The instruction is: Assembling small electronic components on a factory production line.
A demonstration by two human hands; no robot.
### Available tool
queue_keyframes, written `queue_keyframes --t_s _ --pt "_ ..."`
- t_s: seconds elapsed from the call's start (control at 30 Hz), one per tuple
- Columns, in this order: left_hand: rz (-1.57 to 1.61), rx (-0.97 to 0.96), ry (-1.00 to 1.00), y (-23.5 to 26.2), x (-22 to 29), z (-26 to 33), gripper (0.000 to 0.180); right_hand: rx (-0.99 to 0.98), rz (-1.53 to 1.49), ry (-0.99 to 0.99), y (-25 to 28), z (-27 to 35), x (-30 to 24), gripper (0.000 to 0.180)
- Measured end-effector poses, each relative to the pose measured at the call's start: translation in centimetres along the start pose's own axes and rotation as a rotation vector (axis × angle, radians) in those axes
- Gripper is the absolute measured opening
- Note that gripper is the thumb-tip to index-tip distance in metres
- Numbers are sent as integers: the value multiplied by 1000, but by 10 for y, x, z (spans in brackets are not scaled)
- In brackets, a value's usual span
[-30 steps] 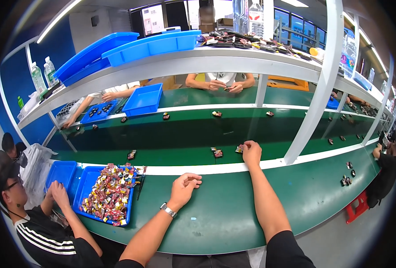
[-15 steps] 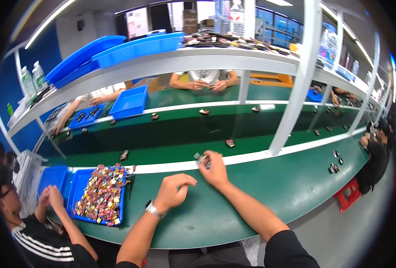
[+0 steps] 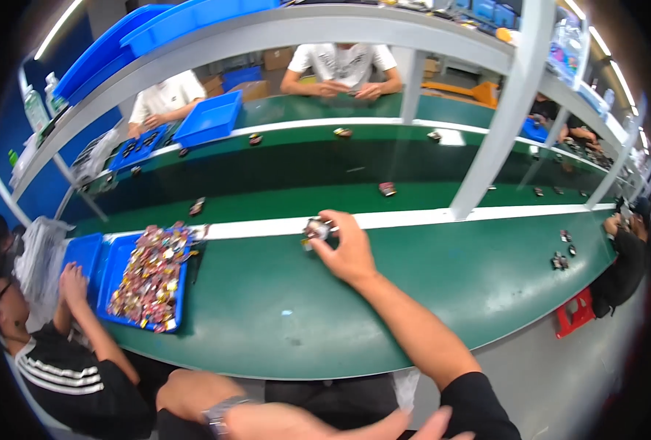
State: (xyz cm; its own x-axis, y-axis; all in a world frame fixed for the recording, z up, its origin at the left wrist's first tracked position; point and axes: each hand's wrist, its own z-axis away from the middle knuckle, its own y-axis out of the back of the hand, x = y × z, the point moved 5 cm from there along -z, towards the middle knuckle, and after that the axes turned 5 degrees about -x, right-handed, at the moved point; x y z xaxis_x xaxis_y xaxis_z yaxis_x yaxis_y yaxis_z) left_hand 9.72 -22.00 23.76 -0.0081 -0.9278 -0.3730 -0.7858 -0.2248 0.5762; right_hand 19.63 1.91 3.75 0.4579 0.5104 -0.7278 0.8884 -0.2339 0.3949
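Note:
My right hand [image 3: 347, 249] is over the green bench, its thumb and fingers closed round a small electronic part [image 3: 316, 229] with silver, dark and reddish bits. This part is near the white rail [image 3: 406, 219]. Low in the picture, my left hand [image 3: 285, 423] reaches across my body toward my right sleeve, a metal watch [image 3: 226, 412] on its wrist. Its fingers look spread and hold nothing; they are partly cut off by the lower edge. To the left, a blue tray [image 3: 181, 293] is heaped with similar small parts in pink, yellow and silver.
Beyond the rail, a green belt [image 3: 289, 205] carries scattered small parts, one [image 3: 388, 189] ahead of my right hand. A grey post [image 3: 498, 125] supports the overhead shelf [image 3: 303, 29]. A co-worker [image 3: 68, 352] sits at left; others sit opposite. Loose parts [image 3: 560, 261] lie at right.
My left hand has moved off the bench, down to the lower edge and toward the right arm. My right hand keeps the part, now slightly nearer me. The view has tilted down.

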Motion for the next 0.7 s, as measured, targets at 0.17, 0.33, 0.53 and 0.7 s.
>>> queue_keyframes --t_s 0.17,0.33,0.53,0.7 --pt "27 -123 235 -52 -62 61 16 -14 -26 58 18 5 5 48" --pt "316 -93 1434 -94 -178 260 22 -170 1 165 12 10 -15 57" --pt "1427 -35 1602 -133 -162 294 34 -343 9 167 5 14 -18 57" --pt "1409 17 1541 -132 -163 297 35 -390 75 217 2 11 -27 52"
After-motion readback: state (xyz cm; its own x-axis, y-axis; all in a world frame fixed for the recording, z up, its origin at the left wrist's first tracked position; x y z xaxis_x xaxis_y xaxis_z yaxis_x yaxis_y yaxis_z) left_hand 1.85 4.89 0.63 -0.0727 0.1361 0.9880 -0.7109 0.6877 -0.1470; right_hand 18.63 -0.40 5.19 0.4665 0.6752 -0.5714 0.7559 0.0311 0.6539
